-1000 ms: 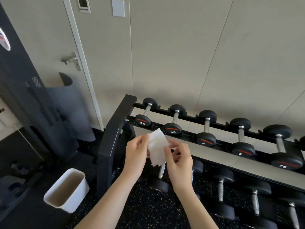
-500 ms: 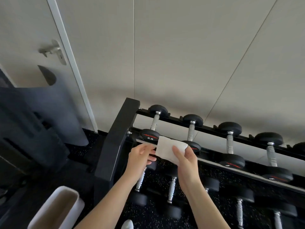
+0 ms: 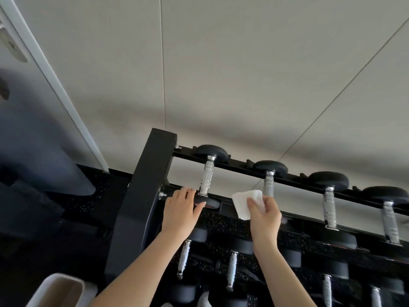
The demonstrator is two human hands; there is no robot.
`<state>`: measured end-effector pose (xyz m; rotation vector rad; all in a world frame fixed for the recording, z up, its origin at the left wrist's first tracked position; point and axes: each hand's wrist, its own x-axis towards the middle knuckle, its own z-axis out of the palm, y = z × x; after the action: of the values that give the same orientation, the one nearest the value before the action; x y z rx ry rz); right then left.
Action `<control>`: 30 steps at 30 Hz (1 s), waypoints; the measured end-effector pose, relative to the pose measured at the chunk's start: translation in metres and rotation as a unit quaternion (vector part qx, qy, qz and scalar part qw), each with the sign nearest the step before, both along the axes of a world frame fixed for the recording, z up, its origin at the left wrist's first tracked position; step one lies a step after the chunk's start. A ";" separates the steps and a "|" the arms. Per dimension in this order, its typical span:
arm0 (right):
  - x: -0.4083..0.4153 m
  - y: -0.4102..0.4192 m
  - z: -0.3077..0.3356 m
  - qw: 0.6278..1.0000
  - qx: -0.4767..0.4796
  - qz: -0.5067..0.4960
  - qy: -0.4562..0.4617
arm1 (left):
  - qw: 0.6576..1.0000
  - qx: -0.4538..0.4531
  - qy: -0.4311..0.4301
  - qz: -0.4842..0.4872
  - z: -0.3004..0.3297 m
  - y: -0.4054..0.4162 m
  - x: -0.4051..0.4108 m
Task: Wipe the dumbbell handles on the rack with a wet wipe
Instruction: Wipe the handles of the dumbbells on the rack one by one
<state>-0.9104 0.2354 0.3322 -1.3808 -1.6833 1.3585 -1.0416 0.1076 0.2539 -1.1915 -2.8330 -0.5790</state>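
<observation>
A black dumbbell rack (image 3: 141,196) holds several black dumbbells with ridged chrome handles on its top shelf. My left hand (image 3: 181,212) rests on the near black head of the leftmost dumbbell (image 3: 206,180), fingers curled over it. My right hand (image 3: 264,214) pinches a white wet wipe (image 3: 244,202) just in front of the second dumbbell (image 3: 269,183), whose near head is hidden behind the wipe and hand. The wipe touches no handle that I can see. More dumbbells (image 3: 329,204) follow to the right.
A lower shelf carries more dumbbells (image 3: 183,258) under my forearms. A white bin (image 3: 55,291) stands at the bottom left beside the rack's upright. A beige wall rises close behind the rack, with a door frame and handle (image 3: 13,49) at the left.
My view has moved closer to the rack. My left hand let go of the wipe and went onto the leftmost dumbbell's head; my right hand alone carried the wipe up and right.
</observation>
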 end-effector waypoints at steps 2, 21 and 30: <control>-0.015 0.012 -0.015 1.000 -0.005 0.003 -0.016 | 0.999 -0.006 0.034 -0.015 -0.014 0.006 -0.007; -0.168 0.062 -0.103 0.999 -0.021 0.021 0.028 | 0.989 0.141 -0.029 -0.016 -0.052 0.007 -0.022; -0.154 0.057 -0.118 0.990 -0.044 0.096 0.094 | 0.985 0.162 -0.065 0.003 -0.058 0.006 -0.018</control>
<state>-1.0645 0.2922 0.2140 -1.1200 -1.6809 1.6338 -1.0596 0.1140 0.1960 -1.1208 -2.6953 -1.1042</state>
